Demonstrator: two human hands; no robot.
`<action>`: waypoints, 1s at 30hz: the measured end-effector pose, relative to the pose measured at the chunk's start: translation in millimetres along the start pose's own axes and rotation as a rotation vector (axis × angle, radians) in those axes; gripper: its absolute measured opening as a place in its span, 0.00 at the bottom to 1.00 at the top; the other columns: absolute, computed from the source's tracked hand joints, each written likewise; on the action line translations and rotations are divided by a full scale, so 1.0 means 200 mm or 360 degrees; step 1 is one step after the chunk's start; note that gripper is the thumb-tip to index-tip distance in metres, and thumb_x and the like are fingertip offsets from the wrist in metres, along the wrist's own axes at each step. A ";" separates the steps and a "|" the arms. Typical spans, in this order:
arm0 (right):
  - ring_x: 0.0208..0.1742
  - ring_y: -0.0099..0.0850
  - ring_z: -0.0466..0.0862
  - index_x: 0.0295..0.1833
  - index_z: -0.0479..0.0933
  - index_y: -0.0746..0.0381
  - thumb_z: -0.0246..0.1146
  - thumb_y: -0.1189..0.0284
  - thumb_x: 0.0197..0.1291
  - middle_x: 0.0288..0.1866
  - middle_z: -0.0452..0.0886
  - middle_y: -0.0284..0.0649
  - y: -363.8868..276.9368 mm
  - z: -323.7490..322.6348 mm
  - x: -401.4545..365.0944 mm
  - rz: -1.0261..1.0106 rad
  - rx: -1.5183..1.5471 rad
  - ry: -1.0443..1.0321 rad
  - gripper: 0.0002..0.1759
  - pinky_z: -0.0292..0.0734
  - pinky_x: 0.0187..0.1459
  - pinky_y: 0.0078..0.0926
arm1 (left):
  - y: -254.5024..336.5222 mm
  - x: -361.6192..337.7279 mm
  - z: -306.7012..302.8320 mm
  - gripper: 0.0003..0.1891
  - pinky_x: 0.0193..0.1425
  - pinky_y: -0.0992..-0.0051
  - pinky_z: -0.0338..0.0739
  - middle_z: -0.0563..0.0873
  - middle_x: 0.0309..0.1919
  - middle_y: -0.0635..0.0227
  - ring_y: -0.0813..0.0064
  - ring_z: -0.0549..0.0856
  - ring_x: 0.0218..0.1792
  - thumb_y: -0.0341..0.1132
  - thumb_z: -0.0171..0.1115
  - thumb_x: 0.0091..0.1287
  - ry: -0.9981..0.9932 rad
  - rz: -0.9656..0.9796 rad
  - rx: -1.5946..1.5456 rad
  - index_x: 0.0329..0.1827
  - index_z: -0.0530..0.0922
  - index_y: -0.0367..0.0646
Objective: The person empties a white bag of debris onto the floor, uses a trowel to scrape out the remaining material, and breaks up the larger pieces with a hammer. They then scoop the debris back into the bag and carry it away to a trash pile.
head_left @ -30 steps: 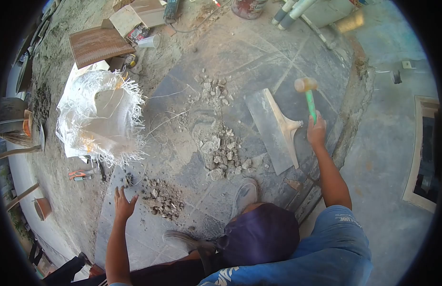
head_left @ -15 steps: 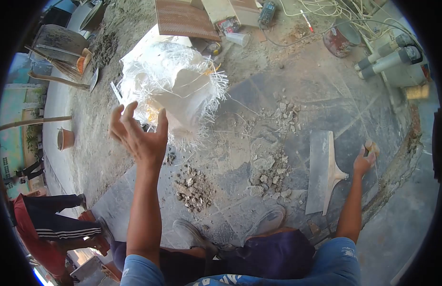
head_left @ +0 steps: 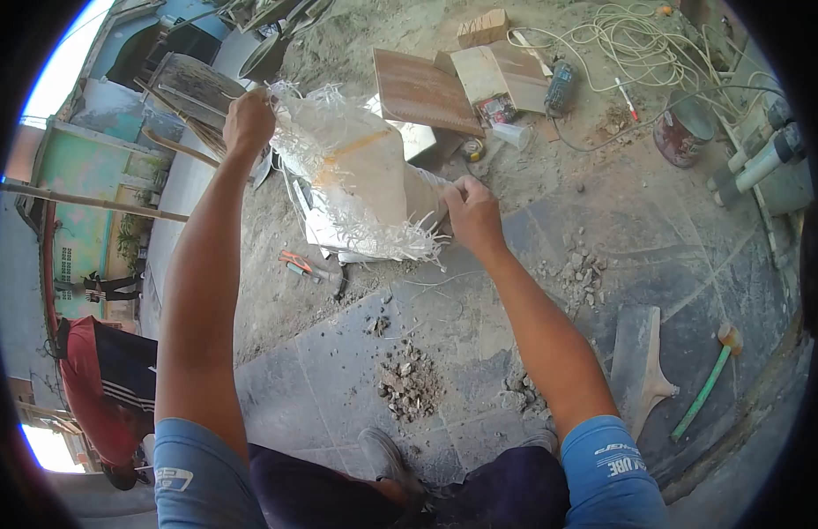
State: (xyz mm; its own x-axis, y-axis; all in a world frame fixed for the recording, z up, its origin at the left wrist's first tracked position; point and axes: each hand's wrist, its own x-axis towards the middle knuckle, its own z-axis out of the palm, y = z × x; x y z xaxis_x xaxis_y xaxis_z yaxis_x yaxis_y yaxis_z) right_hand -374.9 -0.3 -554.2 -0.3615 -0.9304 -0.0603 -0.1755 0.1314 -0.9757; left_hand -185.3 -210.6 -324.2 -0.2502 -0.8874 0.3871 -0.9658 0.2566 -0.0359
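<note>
A frayed white woven sack [head_left: 365, 167] hangs stretched between my two hands over the ground. My left hand [head_left: 249, 122] is closed on its upper left edge. On the right side, my right hand [head_left: 473, 212] pinches the sack's other edge. Beneath the sack, a white sheet-like surface shows partly. Just below it lie a hammer [head_left: 341, 282] and orange-handled pliers [head_left: 296, 262]. Small heaps of rubble [head_left: 409, 384] rest on the grey tiles between the sack and my feet.
To the right lie a wide scraper blade [head_left: 634, 361] and a green-handled mallet [head_left: 704, 388]. A paint bucket [head_left: 682, 132], coiled cable [head_left: 638, 44], grinder [head_left: 561, 88] and brown tiles [head_left: 422, 88] are farther off. Another person [head_left: 100, 379] bends at the left.
Both hands have moved to the sack and closed on it, lifting and spreading it. The right hand has let go of the mallet, now on the floor. The view has shifted left.
</note>
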 end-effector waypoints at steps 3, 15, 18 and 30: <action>0.42 0.48 0.84 0.45 0.75 0.64 0.63 0.49 0.59 0.45 0.84 0.48 -0.18 -0.06 -0.09 -0.0167 0.0052 0.0159 0.26 0.77 0.44 0.46 | 0.08 -0.02 0.08 0.13 0.52 0.55 0.75 0.84 0.43 0.47 0.49 0.82 0.51 0.40 0.57 0.65 0.0327 -0.0117 -0.0156 0.43 0.79 0.40; 0.54 0.53 0.79 0.56 0.68 0.69 0.59 0.67 0.62 0.53 0.77 0.61 -0.36 0.26 0.30 -0.0035 -0.0188 0.0135 0.21 0.74 0.54 0.44 | 0.00 -0.65 0.43 0.21 0.48 0.57 0.75 0.86 0.36 0.47 0.50 0.84 0.42 0.50 0.57 0.67 -0.0614 0.0653 -0.0123 0.43 0.82 0.37; 0.48 0.47 0.82 0.55 0.69 0.69 0.54 0.75 0.63 0.49 0.81 0.54 -0.24 0.25 0.47 -0.0068 0.0395 0.0552 0.15 0.76 0.51 0.37 | -0.26 -0.67 0.34 0.21 0.48 0.60 0.75 0.87 0.33 0.57 0.57 0.86 0.38 0.49 0.64 0.60 -0.0596 0.0509 0.0144 0.45 0.81 0.41; 0.42 0.29 0.83 0.56 0.77 0.68 0.69 0.60 0.57 0.49 0.83 0.43 -0.59 0.04 0.31 0.0260 0.0196 -0.0503 0.27 0.77 0.46 0.27 | -0.79 -0.25 0.47 0.26 0.46 0.63 0.74 0.75 0.45 0.62 0.62 0.78 0.43 0.45 0.71 0.51 0.0489 0.1079 -0.0267 0.52 0.77 0.44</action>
State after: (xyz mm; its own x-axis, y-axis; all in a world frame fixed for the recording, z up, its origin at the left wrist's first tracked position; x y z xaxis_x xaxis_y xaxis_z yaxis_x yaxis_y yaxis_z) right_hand -368.6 -76.9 -444.6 -0.0720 -0.9628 -0.2605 -0.0202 0.2625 -0.9647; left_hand -26.3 -243.8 -425.1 -0.7310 -0.3747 0.5702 -0.5782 0.7840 -0.2260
